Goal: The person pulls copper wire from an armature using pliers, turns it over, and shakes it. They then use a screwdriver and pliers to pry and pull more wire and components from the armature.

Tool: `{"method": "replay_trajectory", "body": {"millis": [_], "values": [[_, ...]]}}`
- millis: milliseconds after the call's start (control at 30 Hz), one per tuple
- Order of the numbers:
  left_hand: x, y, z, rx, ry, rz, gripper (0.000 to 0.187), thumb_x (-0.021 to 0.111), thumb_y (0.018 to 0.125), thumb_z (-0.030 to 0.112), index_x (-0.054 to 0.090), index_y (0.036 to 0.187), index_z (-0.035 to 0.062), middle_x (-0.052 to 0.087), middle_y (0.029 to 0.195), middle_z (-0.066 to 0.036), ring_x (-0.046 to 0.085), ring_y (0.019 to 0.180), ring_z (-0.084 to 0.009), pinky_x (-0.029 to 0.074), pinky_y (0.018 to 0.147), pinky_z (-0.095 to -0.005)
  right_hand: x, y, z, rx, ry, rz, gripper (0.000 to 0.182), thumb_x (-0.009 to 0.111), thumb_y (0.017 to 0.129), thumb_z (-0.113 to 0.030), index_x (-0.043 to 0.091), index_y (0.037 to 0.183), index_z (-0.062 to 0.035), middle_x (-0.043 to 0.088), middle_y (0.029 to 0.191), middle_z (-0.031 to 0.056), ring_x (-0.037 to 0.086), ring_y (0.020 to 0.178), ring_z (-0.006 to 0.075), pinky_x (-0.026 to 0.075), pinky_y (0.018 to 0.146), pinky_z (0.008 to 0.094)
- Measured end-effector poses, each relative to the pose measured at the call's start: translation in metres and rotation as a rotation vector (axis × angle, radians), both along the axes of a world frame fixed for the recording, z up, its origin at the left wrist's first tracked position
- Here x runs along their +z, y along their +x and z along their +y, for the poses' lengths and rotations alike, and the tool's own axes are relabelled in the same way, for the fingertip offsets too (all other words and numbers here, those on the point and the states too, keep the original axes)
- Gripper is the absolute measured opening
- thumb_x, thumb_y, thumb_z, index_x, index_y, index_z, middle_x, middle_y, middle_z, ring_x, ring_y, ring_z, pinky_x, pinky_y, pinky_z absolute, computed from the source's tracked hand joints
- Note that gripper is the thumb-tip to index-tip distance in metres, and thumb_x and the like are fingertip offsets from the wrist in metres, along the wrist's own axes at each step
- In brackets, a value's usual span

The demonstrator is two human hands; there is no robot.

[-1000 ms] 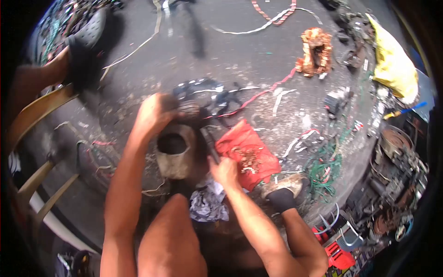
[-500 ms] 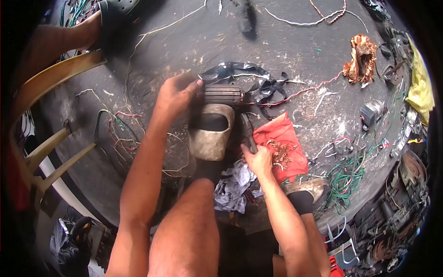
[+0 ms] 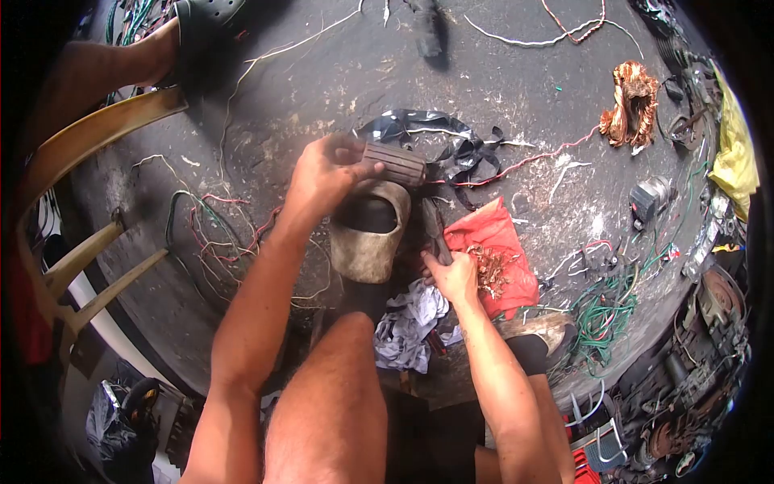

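Could pass widest over the dark floor (image 3: 516, 89) beyond the black tangle (image 3: 415, 123), as far as the copper bundle (image 3: 625, 129), with a thin red wire (image 3: 528, 166) stretched between the two. Nearer in, would meet the shoe (image 3: 363, 254) tight below the ribbed cylinder (image 3: 395, 165), leaving only a narrow slot between shoe and dark tool (image 3: 433, 222). Rightward, would cross the red cloth (image 3: 516, 282), then green wires (image 3: 597, 323); leftward, loose wires (image 3: 216, 211) and a curved tan frame (image 3: 105, 133).

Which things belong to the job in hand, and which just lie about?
In the job:
- grey ribbed cylinder, left hand
- dark narrow tool, right hand
- probably red cloth with copper-coloured scraps

Apparently lying about:
- crumpled whitish cloth
- tangled green wires
- yellow sack
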State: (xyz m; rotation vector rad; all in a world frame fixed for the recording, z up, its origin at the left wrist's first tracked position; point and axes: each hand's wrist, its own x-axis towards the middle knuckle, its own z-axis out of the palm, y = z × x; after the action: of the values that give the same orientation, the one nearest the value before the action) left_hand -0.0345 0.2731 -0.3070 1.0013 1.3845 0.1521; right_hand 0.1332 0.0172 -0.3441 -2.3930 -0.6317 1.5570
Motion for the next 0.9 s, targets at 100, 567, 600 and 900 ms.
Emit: {"method": "replay_trajectory", "body": {"millis": [100,567,600,900], "values": [[0.030,0.030,0.010,-0.300,0.255,0.175,0.046,0.088,0.066,0.012,0.064,0.103,0.0023,0.068,0.088,-0.009,0.063,0.086,-0.0169,0.051,0.079,-0.0320,0.006,0.001,0.003,-0.018,-0.002,0.048,0.029,0.073,0.085,-0.025,0.071,0.077,0.0029,0.070,0.064,0.0092,0.067,0.052,0.0159,0.053,0.052,0.0291],[0.023,0.048,-0.001,-0.487,0.441,-0.073,0.067,0.084,0.061,0.003,0.057,0.122,0.0078,0.063,0.112,-0.011,0.061,0.108,-0.0261,0.048,0.096,-0.0362,-0.012,0.002,-0.010,-0.011,0.012,0.036,0.026,0.071,0.084,-0.019,0.070,0.076,0.0054,0.070,0.065,0.0114,0.068,0.054,0.0174,0.053,0.051,0.0299],[0.023,0.050,-0.004,-0.488,0.442,-0.074,0.067,0.084,0.061,0.003,0.057,0.122,0.0078,0.063,0.112,-0.011,0.061,0.108,-0.0261,0.048,0.096,-0.0362,-0.009,0.003,-0.007,-0.012,0.013,0.036,0.026,0.071,0.084,-0.019,0.070,0.076,0.0054,0.070,0.065,0.0114,0.068,0.054,0.0174,0.053,0.051,0.0299],[0.041,0.054,-0.018,-0.352,0.584,-0.246,0.088,0.075,0.064,-0.005,0.041,0.144,0.0112,0.061,0.121,-0.014,0.059,0.113,-0.0246,0.048,0.097,-0.0348,0.012,0.006,0.011,-0.011,0.041,0.098,0.026,0.072,0.083,-0.019,0.070,0.078,0.0065,0.069,0.064,0.0119,0.068,0.053,0.0174,0.053,0.051,0.0306]]}}
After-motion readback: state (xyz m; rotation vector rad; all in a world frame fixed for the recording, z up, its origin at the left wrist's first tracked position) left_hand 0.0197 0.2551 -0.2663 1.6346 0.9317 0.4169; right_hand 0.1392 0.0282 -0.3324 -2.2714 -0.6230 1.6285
